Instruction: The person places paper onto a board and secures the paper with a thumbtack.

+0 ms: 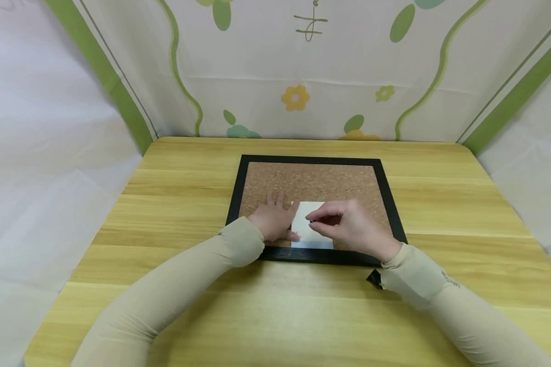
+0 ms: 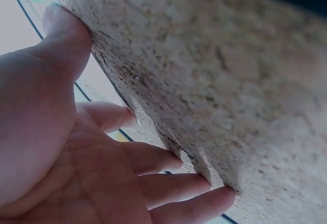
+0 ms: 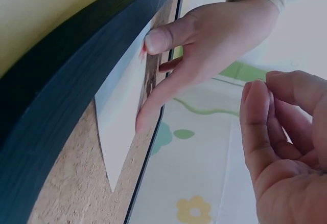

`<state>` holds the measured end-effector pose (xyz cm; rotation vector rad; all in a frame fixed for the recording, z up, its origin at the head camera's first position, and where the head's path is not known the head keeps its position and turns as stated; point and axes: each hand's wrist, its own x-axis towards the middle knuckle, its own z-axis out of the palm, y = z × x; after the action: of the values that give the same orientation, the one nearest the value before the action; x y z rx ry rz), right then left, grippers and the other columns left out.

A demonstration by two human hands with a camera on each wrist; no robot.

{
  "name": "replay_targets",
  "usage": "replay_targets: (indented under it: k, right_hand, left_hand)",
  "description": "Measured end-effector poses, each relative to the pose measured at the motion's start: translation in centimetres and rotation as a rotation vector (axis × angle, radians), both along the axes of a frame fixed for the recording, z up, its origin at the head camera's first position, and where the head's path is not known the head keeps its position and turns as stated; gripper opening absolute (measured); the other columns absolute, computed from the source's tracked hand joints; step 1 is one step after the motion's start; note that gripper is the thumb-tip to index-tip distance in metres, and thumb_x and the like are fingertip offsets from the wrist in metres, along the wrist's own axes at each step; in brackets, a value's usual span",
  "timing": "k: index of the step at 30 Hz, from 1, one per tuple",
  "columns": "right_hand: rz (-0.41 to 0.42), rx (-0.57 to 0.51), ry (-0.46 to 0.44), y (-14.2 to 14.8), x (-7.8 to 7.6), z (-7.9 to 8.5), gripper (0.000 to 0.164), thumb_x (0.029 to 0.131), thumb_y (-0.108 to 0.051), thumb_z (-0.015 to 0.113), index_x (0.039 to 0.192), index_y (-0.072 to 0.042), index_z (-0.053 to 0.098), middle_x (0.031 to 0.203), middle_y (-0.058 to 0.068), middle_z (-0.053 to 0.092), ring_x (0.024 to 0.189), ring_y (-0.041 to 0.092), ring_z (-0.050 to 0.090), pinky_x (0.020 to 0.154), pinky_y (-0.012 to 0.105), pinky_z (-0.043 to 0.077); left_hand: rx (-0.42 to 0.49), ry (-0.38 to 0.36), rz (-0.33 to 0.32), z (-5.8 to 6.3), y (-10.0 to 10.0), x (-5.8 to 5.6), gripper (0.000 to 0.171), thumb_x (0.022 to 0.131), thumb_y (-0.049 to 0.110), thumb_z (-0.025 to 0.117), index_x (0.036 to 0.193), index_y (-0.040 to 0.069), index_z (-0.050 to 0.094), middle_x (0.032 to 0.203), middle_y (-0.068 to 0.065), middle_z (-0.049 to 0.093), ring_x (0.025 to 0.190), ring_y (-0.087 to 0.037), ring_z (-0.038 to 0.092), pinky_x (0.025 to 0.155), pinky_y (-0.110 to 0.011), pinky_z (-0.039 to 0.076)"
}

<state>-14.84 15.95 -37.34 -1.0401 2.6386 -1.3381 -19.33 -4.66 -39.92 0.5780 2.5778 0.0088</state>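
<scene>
white paper (image 1: 305,233) on cork board (image 1: 312,179), long axis near-to-far, bluish end toward board's near edge. left hand (image 1: 274,219) spread on board; right hand (image 1: 354,227) above board, pinching tiny item (image 1: 311,221).

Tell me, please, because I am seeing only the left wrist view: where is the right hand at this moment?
Observer: The right hand is over the white paper, which lies on the cork board.
Operator: Thank you. Is it holding something?
Observer: In the head view, a tiny dark thing shows between its pinched thumb and fingers; it is too small to name.
Operator: I understand. Does anything lie on the table near the right arm?
Observer: Yes, a small black object lies on the table beside the right sleeve, on the person's side of the black frame.
</scene>
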Motion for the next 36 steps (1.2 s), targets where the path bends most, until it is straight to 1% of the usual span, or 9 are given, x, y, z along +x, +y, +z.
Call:
replay_targets:
  k: [3,7,13,19,23,26,29,33,36]
  right_hand:
    - [-0.016,0.0,-0.034,-0.1,0.0,0.1,0.015,0.088,-0.006,0.076,0.102,-0.01,0.078,0.095,-0.003,0.074,0.073,0.009,0.064,0.064,0.026,0.055]
    - [-0.032,-0.011,-0.082,0.0,-0.2,0.1,0.016,0.089,-0.005,0.074,0.105,-0.007,0.078,0.1,0.002,0.074,0.077,0.01,0.067,0.067,0.026,0.056]
    - [-0.078,-0.058,-0.198,0.4,-1.0,-0.5,0.018,0.089,-0.004,0.073,0.107,-0.004,0.077,0.102,0.007,0.074,0.086,0.016,0.07,0.072,0.027,0.056]
    - [-0.147,-0.033,-0.286,1.3,-2.1,-0.8,0.023,0.092,-0.012,0.072,0.113,-0.002,0.074,0.105,0.009,0.074,0.089,0.018,0.07,0.074,0.027,0.056]
    - [-0.188,0.006,-0.326,1.8,-3.0,-0.9,0.026,0.093,-0.018,0.072,0.115,-0.004,0.074,0.107,0.008,0.074,0.092,0.018,0.07,0.074,0.028,0.056]
    - [-0.223,0.043,-0.34,2.0,-3.6,-1.0,0.025,0.092,-0.021,0.073,0.114,-0.009,0.076,0.106,0.003,0.074,0.093,0.016,0.07,0.074,0.029,0.056]
    - [-0.233,0.064,-0.345,2.1,-4.0,-1.0,0.024,0.092,-0.022,0.074,0.112,-0.01,0.076,0.104,0.0,0.074,0.092,0.015,0.07,0.075,0.03,0.056]
    - [-0.219,0.079,-0.312,2.2,-4.6,-1.0,0.022,0.092,-0.019,0.073,0.11,-0.008,0.076,0.102,0.001,0.074,0.088,0.015,0.071,0.074,0.031,0.056]
    - [-0.231,0.111,-0.267,2.2,-5.1,-0.8,0.021,0.092,-0.02,0.073,0.108,-0.007,0.076,0.099,0.002,0.074,0.084,0.016,0.072,0.073,0.032,0.057]
  left_hand:
    - [-0.001,-0.001,0.0,0.2,0.0,0.1,0.096,0.088,0.062,0.058,0.161,0.02,0.011,0.162,-0.025,0.0,0.144,-0.054,0.0,0.11,-0.063,0.023]
    - [0.002,0.0,0.003,0.1,-0.1,0.1,0.096,0.088,0.061,0.059,0.161,0.02,0.011,0.162,-0.025,0.0,0.144,-0.053,0.0,0.109,-0.063,0.024]
    - [0.004,0.005,0.015,-0.1,-0.1,0.0,0.096,0.088,0.061,0.06,0.161,0.021,0.012,0.162,-0.025,0.001,0.144,-0.053,0.001,0.109,-0.063,0.024]
    - [0.005,-0.007,0.019,-0.1,-0.1,0.0,0.096,0.089,0.061,0.06,0.161,0.021,0.011,0.162,-0.025,-0.001,0.144,-0.053,0.0,0.11,-0.063,0.022]
    - [0.002,-0.005,0.019,-0.2,-0.1,0.0,0.096,0.089,0.061,0.059,0.161,0.021,0.01,0.162,-0.025,-0.002,0.144,-0.054,-0.001,0.11,-0.063,0.021]
    - [0.002,-0.003,0.02,-0.2,-0.1,0.0,0.095,0.089,0.061,0.059,0.161,0.021,0.01,0.162,-0.025,-0.002,0.144,-0.053,-0.001,0.111,-0.063,0.02]
    - [0.003,-0.003,0.021,-0.1,-0.1,0.0,0.095,0.089,0.061,0.059,0.161,0.021,0.011,0.162,-0.025,-0.001,0.144,-0.053,-0.001,0.111,-0.063,0.02]
    - [0.001,0.0,0.023,0.2,-0.1,0.2,0.095,0.088,0.06,0.06,0.161,0.021,0.011,0.162,-0.025,0.0,0.144,-0.053,0.001,0.111,-0.062,0.021]
    - [0.003,0.004,0.022,0.5,-0.1,0.2,0.095,0.088,0.06,0.06,0.161,0.021,0.012,0.162,-0.026,0.001,0.144,-0.053,0.002,0.111,-0.062,0.022]
